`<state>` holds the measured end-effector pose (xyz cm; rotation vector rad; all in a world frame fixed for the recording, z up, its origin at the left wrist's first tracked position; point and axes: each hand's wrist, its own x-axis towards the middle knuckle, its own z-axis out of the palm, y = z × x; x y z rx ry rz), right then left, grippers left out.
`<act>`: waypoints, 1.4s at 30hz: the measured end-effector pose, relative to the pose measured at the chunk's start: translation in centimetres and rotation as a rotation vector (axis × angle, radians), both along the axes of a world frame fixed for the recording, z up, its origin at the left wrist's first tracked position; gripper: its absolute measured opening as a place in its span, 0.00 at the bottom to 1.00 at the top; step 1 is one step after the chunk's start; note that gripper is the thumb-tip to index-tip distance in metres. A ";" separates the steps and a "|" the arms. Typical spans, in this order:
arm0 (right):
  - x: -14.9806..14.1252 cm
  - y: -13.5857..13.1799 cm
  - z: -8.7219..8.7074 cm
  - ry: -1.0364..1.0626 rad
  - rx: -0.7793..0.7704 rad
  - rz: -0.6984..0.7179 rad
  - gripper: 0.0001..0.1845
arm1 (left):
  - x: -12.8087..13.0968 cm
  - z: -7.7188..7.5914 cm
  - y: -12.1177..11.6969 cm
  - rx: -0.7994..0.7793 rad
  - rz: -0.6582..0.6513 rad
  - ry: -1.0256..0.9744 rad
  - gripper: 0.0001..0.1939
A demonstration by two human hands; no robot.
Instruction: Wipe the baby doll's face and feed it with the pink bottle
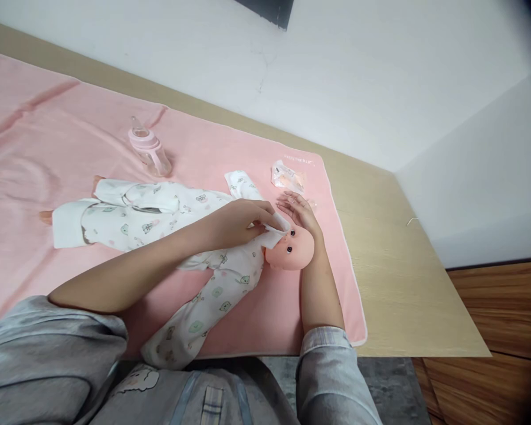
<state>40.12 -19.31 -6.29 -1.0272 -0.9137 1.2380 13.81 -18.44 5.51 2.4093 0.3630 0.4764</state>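
A baby doll (292,251) in a white patterned sleepsuit (154,215) lies on its back on a pink towel (35,147), head toward the right. My left hand (241,219) pinches a white wipe (275,231) and presses it against the doll's face. Fingers stretched out flat, my right hand (300,211) rests on the top of the doll's head, holding nothing.
A pink baby bottle (149,151) stands on the towel beyond the doll. A clear plastic packet (287,176) lies near the towel's far right corner. The towel covers a light wooden table (393,277) against a white wall; wooden floor shows at right.
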 end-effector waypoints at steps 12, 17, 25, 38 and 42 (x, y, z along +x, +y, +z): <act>-1.0 -0.6 1.5 -0.037 -0.019 -0.029 0.21 | -0.3 1.3 -1.3 -0.016 0.002 0.162 0.21; -1.4 -0.7 1.8 -0.066 -0.033 -0.047 0.22 | -0.2 1.0 -1.6 0.080 -0.023 0.170 0.14; -0.8 -0.4 1.2 -0.150 -0.065 -0.075 0.21 | 0.3 -0.2 -2.4 0.206 0.082 0.185 0.08; -0.2 0.3 0.4 -0.109 -0.058 -0.037 0.16 | 0.4 -0.7 -2.8 0.326 0.150 0.223 0.09; -0.3 0.0 0.7 -0.094 -0.054 -0.035 0.16 | 0.3 -0.4 -2.9 0.343 0.155 0.260 0.10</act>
